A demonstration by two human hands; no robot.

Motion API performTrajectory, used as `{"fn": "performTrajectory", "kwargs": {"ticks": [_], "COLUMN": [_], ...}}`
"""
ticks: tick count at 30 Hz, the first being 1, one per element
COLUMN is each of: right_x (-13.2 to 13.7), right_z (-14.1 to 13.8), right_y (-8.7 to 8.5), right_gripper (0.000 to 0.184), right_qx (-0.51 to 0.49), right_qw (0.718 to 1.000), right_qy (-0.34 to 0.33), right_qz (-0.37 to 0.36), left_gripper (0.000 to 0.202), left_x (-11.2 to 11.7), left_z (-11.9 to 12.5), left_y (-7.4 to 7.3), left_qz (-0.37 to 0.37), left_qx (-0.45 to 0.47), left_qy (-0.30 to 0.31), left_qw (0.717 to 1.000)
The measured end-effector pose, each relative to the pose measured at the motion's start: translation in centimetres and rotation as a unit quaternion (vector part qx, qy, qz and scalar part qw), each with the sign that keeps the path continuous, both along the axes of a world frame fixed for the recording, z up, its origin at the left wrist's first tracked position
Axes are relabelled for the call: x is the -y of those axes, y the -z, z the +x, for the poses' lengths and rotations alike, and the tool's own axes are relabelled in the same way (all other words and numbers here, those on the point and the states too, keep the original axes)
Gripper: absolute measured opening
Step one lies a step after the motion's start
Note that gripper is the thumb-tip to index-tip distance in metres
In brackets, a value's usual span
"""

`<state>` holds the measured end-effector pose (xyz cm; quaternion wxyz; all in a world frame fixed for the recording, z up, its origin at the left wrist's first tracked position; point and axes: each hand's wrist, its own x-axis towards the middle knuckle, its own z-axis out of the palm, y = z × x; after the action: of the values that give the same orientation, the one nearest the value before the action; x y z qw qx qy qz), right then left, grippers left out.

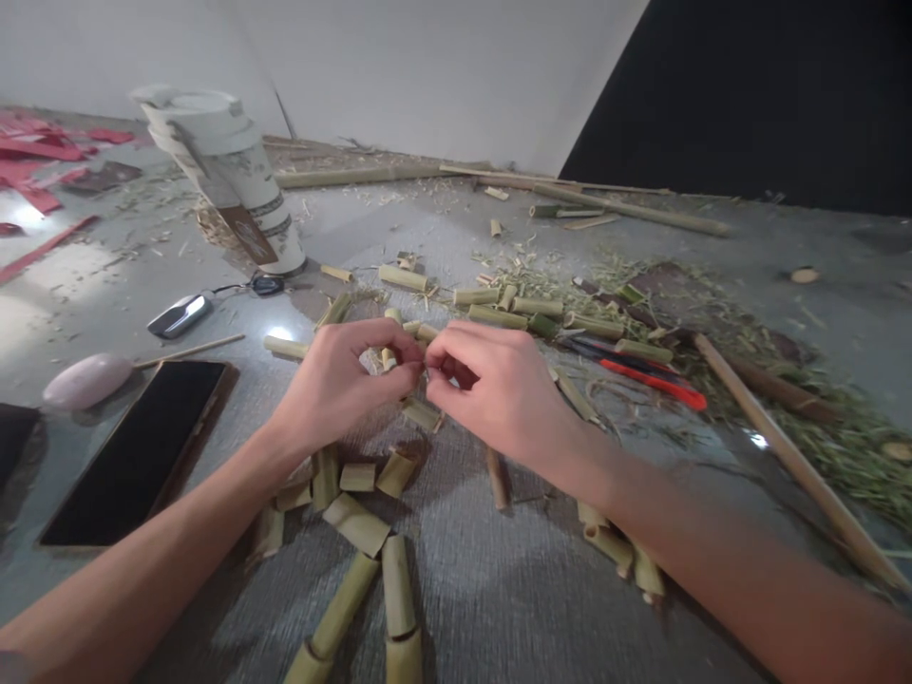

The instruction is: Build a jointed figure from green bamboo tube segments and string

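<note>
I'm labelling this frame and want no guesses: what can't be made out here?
Head view:
Whatever the left hand and right hand pinch: hidden by fingertips.
The dark flat object at the left edge: cut off by the frame.
Print on the white cylindrical container: blurred, too small.

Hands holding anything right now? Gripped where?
Left hand and right hand pinch something small between their fingertips where they meet, probably a short bamboo piece. Fingers cover it, so which part is gripped cannot be told.
</note>
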<state>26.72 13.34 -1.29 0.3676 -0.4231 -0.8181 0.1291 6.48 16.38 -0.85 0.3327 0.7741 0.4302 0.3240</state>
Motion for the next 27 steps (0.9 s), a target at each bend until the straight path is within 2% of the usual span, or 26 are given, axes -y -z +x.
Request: {"fn": "performTrajectory", "kwargs": {"ticks": [3,7,13,27], "right_x": [-0.09,0.0,0.2,0.21], "right_z": [0.14,-0.08,-0.39,-0.38], "right_y": [0.01,-0.01,-0.12,-0.15], "right_gripper": [0.019,0.014,0.014,0.011], "right_qx": [-0.023,-0.035,-0.013,-0.009], "right_qw": [1.0,0.999,0.999,0.999], "right_qy": [-0.013,0.007,0.042,0.037], "right_qz": [-0.003,-0.009,0.006,-0.003], "left_gripper": [0.009,0.008,0.008,0.008], "left_x": [-0.31,-0.58,-0.37,-0.56], "left_z": [-0.12,-0.38,-0.34,-0.28], "left_y": [0.24,0.32,0.09,0.13], "left_qz": [-0.025,-0.046,-0.033,-0.052], "left_qx": [0.011,0.036,0.021,0.036], "left_qy": [-0.001,-0.003,-0.003,-0.008], "left_qw": [1.0,0.998,0.999,0.998]}}
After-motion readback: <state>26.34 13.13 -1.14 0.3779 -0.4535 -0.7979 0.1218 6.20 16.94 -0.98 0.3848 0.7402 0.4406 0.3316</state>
